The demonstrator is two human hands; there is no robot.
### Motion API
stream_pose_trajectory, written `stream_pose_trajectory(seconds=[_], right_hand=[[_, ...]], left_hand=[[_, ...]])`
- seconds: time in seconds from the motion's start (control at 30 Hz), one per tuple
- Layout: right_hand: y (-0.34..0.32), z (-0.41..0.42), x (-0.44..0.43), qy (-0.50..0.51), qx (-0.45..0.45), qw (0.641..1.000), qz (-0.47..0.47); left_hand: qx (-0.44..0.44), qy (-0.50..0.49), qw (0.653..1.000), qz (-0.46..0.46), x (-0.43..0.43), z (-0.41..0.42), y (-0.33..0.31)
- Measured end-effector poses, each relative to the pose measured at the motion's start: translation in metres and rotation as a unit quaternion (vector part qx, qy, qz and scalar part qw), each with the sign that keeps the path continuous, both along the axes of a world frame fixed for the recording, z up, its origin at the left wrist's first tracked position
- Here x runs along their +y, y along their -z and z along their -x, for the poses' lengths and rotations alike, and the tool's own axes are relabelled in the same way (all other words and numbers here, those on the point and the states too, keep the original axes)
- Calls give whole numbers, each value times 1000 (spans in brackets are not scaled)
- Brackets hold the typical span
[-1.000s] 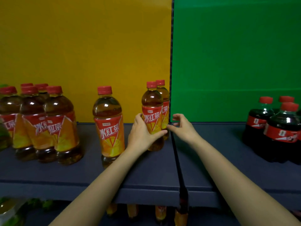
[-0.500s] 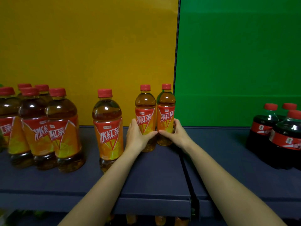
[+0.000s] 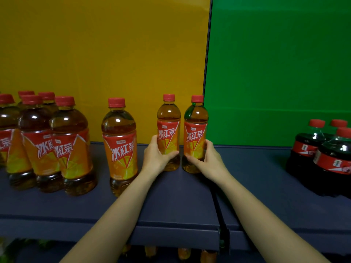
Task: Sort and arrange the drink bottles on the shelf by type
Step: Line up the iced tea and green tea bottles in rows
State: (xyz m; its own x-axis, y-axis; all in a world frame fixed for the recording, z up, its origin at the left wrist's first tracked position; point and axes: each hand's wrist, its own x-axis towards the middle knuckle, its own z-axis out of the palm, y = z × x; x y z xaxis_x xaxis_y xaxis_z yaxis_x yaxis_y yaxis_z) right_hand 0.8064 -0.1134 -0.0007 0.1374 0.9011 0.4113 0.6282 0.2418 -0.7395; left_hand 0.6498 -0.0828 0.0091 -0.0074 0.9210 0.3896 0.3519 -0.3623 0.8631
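Observation:
Two small iced-tea bottles with red caps and orange labels stand side by side near the back of the dark shelf (image 3: 171, 202). My left hand (image 3: 154, 157) grips the left small bottle (image 3: 168, 118) low on its label. My right hand (image 3: 209, 160) grips the right small bottle (image 3: 196, 120) the same way. A larger iced-tea bottle (image 3: 119, 141) stands alone just left of my left arm. Several large iced-tea bottles (image 3: 57, 141) are grouped at the far left.
Dark cola bottles (image 3: 326, 158) with red caps cluster at the right end of the shelf. A yellow back panel (image 3: 104, 54) meets a green one (image 3: 275, 63) above the shelf seam. More bottle tops show on the level below (image 3: 182, 253).
The two small bottles stood one behind the other; now they stand side by side. My right hand, empty before, now holds the right one. The view has shifted slightly.

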Motion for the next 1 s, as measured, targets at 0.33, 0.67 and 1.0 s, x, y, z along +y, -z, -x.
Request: stream_pose_trajectory(seconds=[0.33, 0.67, 1.0], right_hand=[[3, 0, -1, 16, -13, 1000, -7], [-17, 11, -49, 44, 45, 982, -180], [-33, 86, -76, -168, 59, 982, -61]], left_hand=[[17, 13, 1000, -6, -9, -1, 1], [0, 59, 998, 7, -61, 27, -3], [-5, -118, 975, -186, -124, 128, -5]])
